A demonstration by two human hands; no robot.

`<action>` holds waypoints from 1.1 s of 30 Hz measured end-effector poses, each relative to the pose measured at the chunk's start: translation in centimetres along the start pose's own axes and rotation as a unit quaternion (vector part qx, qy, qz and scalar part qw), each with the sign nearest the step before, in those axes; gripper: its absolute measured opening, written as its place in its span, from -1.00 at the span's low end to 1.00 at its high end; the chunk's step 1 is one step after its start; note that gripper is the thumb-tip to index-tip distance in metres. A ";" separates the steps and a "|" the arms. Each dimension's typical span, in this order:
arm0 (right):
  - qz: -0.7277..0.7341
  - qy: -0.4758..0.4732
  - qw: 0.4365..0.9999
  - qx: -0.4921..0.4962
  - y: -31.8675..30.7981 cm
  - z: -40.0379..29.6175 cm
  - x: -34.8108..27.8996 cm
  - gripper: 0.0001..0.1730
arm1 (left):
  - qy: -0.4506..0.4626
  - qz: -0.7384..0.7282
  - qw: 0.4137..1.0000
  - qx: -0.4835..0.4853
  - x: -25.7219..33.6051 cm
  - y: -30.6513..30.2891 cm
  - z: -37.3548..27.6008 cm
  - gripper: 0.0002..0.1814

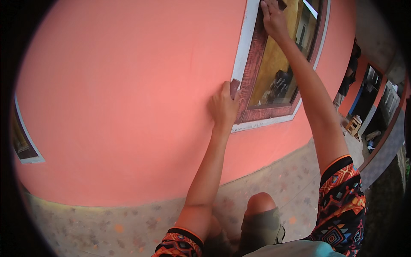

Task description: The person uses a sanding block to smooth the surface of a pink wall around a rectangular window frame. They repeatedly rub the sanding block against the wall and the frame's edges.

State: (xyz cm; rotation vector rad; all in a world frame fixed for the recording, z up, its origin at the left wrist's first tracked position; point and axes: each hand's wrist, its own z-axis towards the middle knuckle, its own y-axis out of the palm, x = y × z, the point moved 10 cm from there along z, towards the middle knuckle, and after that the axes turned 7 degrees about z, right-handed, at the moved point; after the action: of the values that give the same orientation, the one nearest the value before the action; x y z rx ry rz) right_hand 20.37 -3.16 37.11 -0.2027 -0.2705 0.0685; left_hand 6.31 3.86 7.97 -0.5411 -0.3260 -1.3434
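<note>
My left hand (223,107) is against the coral-pink wall (128,96), beside the lower left of a window. A small brown piece (235,88), which looks like folded sandpaper, sticks out between its thumb and fingers over the white border (241,61). Higher up, my right hand (275,19) presses on the reddish-brown wooden window frame (253,61) at the picture's top edge. Another dark brown piece (282,4), likely sandpaper too, shows past its fingers; the rest is hidden under the hand. Streaky, uneven colour covers the frame around the glass pane (273,77).
The patterned floor (128,228) meets the wall below, with my bent knee (261,202) close to it. A second window (27,144) is at far left. At right are a person in dark clothes (348,75), a small wooden stool (353,125) and a low tiled wall (385,154).
</note>
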 end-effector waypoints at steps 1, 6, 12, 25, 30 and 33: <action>-0.006 -0.008 1.000 0.003 -0.1 -0.5 0.2 -0.31 | -0.004 0.000 1.000 -0.007 0.1 0.3 -0.1 -0.67; 0.009 -0.105 0.990 -0.095 3.7 -16.8 -6.0 -0.37 | -0.007 0.016 1.000 0.004 -0.7 -0.5 0.8 -0.67; -0.004 -0.162 0.987 -0.014 -0.1 -8.3 -1.7 -0.39 | 0.010 0.005 1.000 -0.016 1.0 1.0 -0.4 -0.65; 0.043 -0.088 0.991 -0.096 3.8 -19.6 -7.1 -0.33 | 0.032 0.052 0.998 0.001 -0.4 -0.9 0.7 -0.65; -0.039 -0.135 0.990 -0.008 0.4 -7.9 -1.2 -0.37 | 0.039 0.022 0.999 0.009 0.9 0.4 -0.3 -0.69; 0.005 0.031 0.999 0.011 -0.8 0.9 0.4 -0.30 | 0.057 0.012 0.998 0.038 0.3 -1.8 0.1 -0.72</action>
State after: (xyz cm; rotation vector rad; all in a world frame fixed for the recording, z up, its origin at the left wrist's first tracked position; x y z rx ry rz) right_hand 20.53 -3.72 38.21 -0.1846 -0.2062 0.0740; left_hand 4.61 3.42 8.54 -0.4017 -0.2747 -1.3270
